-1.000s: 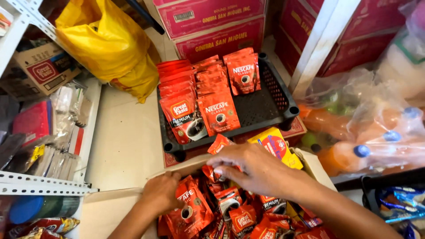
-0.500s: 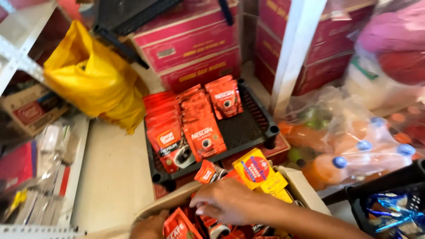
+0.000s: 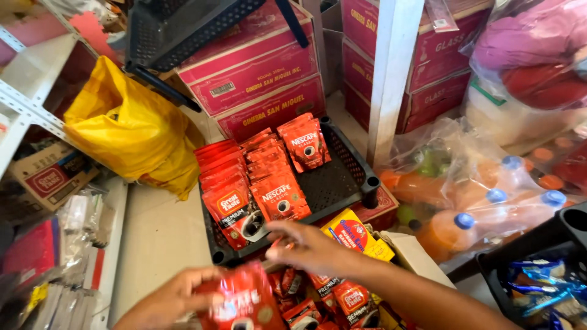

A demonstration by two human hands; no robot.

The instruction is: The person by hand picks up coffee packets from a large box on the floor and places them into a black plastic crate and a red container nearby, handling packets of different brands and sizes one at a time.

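Left hand (image 3: 174,299) grips a red coffee sachet (image 3: 241,302) low in front, over the open box (image 3: 416,256) of sachets. Right hand (image 3: 312,247) hovers loosely open just short of the black crate (image 3: 342,177), holding nothing I can see. Sachet looks light, crinkly and slick, so pinch an edge.

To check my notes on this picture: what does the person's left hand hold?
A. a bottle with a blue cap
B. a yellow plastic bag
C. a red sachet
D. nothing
C: the left hand grips a red sachet low in the view, in front of the black crate.
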